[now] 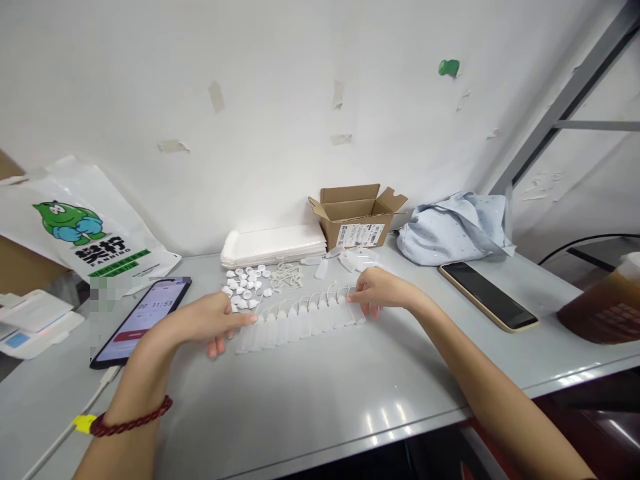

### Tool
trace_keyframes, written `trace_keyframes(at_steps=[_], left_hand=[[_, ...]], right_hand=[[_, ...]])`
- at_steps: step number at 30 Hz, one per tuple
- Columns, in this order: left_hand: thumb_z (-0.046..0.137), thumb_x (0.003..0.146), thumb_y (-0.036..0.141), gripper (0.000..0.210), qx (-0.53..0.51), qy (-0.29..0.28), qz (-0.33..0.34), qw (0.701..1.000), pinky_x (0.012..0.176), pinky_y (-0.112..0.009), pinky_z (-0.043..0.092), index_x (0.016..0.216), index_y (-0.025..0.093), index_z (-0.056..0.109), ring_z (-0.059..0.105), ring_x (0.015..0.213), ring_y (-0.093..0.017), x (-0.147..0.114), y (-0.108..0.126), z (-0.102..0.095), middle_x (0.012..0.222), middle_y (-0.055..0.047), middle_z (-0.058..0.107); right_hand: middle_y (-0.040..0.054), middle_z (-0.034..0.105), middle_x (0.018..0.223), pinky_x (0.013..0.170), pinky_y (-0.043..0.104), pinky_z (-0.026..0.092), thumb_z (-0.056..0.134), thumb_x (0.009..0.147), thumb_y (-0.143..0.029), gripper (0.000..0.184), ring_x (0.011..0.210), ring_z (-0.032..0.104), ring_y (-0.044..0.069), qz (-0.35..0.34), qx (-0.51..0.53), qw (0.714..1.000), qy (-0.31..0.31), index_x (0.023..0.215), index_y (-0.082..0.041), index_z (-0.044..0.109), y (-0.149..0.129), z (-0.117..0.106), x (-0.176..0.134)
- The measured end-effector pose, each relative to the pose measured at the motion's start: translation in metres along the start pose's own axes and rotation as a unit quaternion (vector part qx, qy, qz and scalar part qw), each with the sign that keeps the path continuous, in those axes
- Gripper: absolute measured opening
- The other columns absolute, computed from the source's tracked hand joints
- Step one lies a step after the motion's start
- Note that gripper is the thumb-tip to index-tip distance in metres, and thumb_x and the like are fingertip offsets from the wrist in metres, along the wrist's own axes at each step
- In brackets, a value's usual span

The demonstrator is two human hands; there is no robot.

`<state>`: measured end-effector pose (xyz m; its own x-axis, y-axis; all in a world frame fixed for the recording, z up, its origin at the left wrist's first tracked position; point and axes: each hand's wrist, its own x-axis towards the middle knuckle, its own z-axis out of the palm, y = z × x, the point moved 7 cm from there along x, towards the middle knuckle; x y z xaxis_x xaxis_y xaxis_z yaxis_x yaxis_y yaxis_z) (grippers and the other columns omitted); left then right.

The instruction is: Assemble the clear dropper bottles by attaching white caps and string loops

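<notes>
On the grey table (280, 393) lies a slanting row of several small translucent plastic pouches (300, 325), side by side, each with a white top and a thin cord loop. At the row's left end, my left hand (210, 321) rests a stretched finger on the nearest white top, its other fingers loosely bent. My right hand (375, 291) is at the opposite end, thumb on the last top and fingers hanging beside it. Neither hand grips a pouch. Behind the row are a heap of white plastic caps (246, 285) and tangled pale cords (287, 275).
A white stack of flat packets (273, 243), an open cardboard box (355, 217) and loose clear pouches (353, 259) stand behind. Left are a lit phone (143, 320) and a white printed bag (90, 223). Right are a blue cloth bag (453, 230), a dark phone (487, 295) and a brown drink (605, 307).
</notes>
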<state>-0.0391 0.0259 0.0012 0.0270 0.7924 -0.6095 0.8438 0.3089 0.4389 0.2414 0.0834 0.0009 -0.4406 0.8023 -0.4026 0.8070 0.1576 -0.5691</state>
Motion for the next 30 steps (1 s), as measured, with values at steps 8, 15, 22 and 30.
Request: trace_keyframes(at_steps=[8, 15, 22, 30], left_hand=[[0.056, 0.069, 0.065, 0.054, 0.011, -0.003, -0.019, 1.000, 0.052, -0.032, 0.047, 0.043, 0.019, 0.046, 0.061, 0.040, -0.021, 0.0038, 0.0047, 0.0092, 0.044, -0.010, 0.063], [0.057, 0.070, 0.062, 0.053, -0.010, -0.002, -0.018, 1.000, 0.051, -0.032, 0.048, 0.041, 0.019, 0.045, 0.061, 0.039, -0.022, 0.0029, 0.0030, 0.0071, 0.040, -0.008, 0.060], [0.050, 0.073, 0.066, 0.057, -0.003, 0.007, -0.024, 1.000, 0.053, -0.032, 0.049, 0.042, 0.019, 0.046, 0.060, 0.038, -0.021, 0.0047, -0.0003, 0.0043, 0.044, -0.011, 0.063], [0.053, 0.070, 0.068, 0.057, 0.004, 0.021, -0.027, 0.999, 0.053, -0.032, 0.048, 0.041, 0.019, 0.046, 0.060, 0.039, -0.021, 0.0069, -0.0010, 0.0016, 0.045, -0.011, 0.063]], right_hand=[[0.0076, 0.070, 0.063, 0.051, 0.022, 0.046, 0.057, 0.074, -0.037, 0.030, 0.051, 0.064, 0.015, 0.006, 0.005, 1.000, -0.004, 0.054, -0.015, 0.056, 0.0013, 0.0036, 0.0033], [0.0054, 0.067, 0.057, 0.051, 0.022, 0.044, 0.055, 0.077, -0.037, 0.032, 0.050, 0.063, 0.014, 0.002, 0.000, 1.000, 0.000, 0.054, -0.015, 0.056, -0.0017, 0.0054, 0.0010], [0.0052, 0.069, 0.061, 0.052, 0.022, 0.044, 0.056, 0.078, -0.038, 0.029, 0.051, 0.064, 0.014, -0.003, 0.009, 1.000, 0.001, 0.062, -0.014, 0.060, -0.0005, 0.0074, 0.0027], [0.0044, 0.068, 0.060, 0.054, 0.022, 0.045, 0.057, 0.079, -0.040, 0.032, 0.051, 0.064, 0.014, -0.011, 0.014, 1.000, 0.006, 0.059, -0.015, 0.058, -0.0038, 0.0078, 0.0018]])
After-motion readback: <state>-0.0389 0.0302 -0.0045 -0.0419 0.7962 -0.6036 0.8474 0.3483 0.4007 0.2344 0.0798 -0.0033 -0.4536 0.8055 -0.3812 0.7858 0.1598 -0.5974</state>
